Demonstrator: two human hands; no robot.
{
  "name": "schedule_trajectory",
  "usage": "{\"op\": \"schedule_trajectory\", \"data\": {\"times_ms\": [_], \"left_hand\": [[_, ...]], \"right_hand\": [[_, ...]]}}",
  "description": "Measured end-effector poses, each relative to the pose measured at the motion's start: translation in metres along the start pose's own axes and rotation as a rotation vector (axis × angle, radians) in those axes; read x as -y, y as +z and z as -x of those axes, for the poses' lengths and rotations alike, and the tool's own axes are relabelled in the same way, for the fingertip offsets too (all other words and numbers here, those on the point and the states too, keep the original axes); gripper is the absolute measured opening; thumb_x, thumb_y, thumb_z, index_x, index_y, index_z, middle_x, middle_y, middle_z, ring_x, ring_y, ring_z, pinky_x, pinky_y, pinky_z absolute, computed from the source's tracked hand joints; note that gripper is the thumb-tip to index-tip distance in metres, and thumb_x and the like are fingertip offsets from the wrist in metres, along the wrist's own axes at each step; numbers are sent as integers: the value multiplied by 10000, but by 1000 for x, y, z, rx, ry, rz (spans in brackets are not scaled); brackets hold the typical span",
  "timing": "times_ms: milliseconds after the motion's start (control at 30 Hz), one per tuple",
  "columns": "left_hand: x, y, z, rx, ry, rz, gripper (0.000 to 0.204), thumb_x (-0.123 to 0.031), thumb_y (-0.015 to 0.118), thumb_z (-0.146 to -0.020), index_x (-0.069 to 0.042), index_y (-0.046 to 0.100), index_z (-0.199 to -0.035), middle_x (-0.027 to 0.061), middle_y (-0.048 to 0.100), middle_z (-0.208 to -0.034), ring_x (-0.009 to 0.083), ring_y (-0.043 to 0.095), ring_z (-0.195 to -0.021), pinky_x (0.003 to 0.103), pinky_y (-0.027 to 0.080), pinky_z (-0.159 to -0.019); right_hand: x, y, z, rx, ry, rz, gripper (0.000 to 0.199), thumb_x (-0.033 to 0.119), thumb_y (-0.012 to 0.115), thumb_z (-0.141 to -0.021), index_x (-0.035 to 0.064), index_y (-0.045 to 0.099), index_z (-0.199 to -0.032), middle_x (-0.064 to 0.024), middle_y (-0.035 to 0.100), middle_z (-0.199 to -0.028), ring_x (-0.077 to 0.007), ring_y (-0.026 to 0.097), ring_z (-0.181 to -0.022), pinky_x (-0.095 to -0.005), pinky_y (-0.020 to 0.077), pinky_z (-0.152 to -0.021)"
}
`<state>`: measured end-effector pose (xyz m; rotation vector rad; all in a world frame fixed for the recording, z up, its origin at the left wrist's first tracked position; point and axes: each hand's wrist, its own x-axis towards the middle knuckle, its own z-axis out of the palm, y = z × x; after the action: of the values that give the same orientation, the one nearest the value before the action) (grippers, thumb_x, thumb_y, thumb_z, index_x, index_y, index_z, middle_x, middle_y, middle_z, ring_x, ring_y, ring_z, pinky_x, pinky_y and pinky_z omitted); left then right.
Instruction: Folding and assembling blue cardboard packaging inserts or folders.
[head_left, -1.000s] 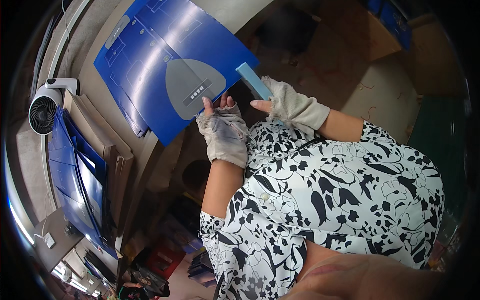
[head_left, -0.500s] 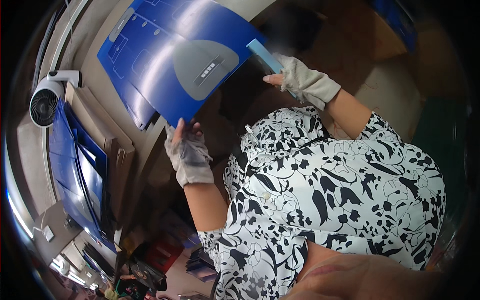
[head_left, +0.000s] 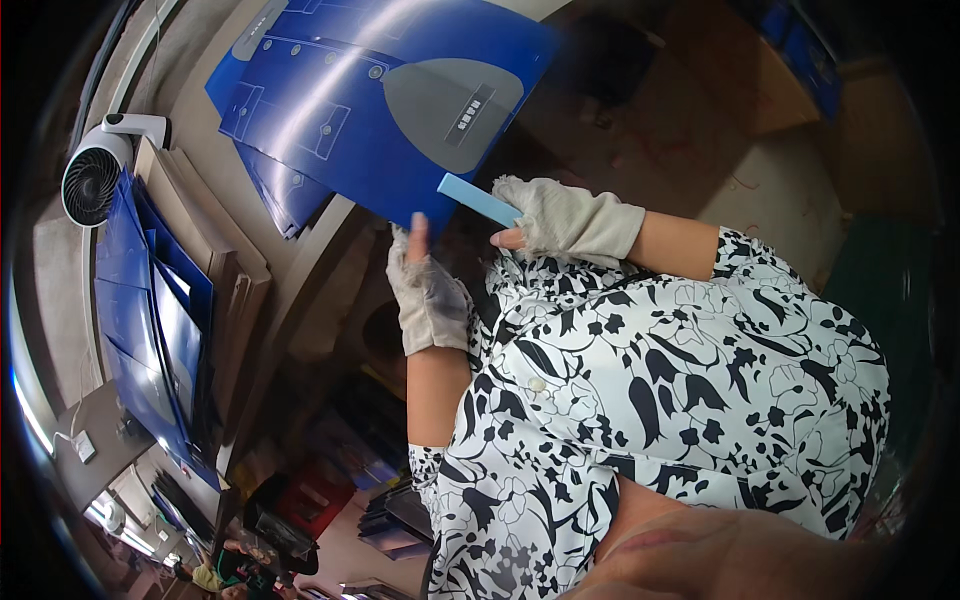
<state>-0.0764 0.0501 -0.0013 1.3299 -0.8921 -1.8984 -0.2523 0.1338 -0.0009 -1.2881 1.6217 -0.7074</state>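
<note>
A blue glossy printed sheet [head_left: 365, 130] with a grey rounded patch and drawn pockets and buttons lies over other blue sheets [head_left: 285, 190] at the upper left. My left hand [head_left: 432, 300], in a worn whitish fingerless glove, pinches its near corner, thumb on top and the other fingers mostly hidden. In my right hand [head_left: 575, 222], gloved the same way, is a flat light blue strip [head_left: 478, 200]. Its free end points left and overlaps the sheet's near right edge in the view; whether it touches the sheet I cannot tell.
More blue sheets [head_left: 150, 330] stand against brown cardboard [head_left: 215, 225] on the left, beside a small white and black fan [head_left: 92, 185]. Cartons [head_left: 885, 140] stand at the right rim. A red container [head_left: 312, 505] and distant people are at the lower left.
The sheet in my left hand has shifted right, and that hand has moved right with it. My right hand has come down and left, bringing the light blue strip to the sheet's near corner.
</note>
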Motion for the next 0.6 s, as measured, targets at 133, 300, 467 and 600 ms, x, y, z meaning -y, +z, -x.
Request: {"op": "schedule_trajectory", "data": {"times_ms": [133,300,467,600], "left_hand": [[1,-10,-12,-59,160,101,459,-403,562,-958,3,571,-1171,94,637,-1118,210,618,-997,334,477,-881],[-2,-12,-23,6,171,156,367,-304,616,-939,1,585,-1140,90,645,-1107,206,634,-974,355,499,-883],[-18,6,-18,-63,148,80,353,-155,683,-889,-11,575,-1192,89,639,-1078,179,616,-971,317,524,-830],[-56,28,-3,-215,502,57,379,-23,664,-875,-28,555,-1238,55,597,-1112,143,553,-938,286,497,-824]], "right_hand": [[4,0,-2,25,12,-7,494,304,748,-823,-24,520,-1116,-204,625,-861,-324,628,-748,-414,497,-678],[3,2,-1,56,67,-49,368,245,728,-831,9,547,-1048,-168,626,-809,-326,622,-711,-410,492,-665],[3,2,-1,54,-55,-2,410,264,753,-809,-16,537,-1016,-162,594,-848,-296,613,-748,-393,483,-665],[-11,-7,6,-16,-336,21,491,316,769,-801,-13,539,-1084,-189,594,-915,-352,606,-784,-416,473,-710]]}}
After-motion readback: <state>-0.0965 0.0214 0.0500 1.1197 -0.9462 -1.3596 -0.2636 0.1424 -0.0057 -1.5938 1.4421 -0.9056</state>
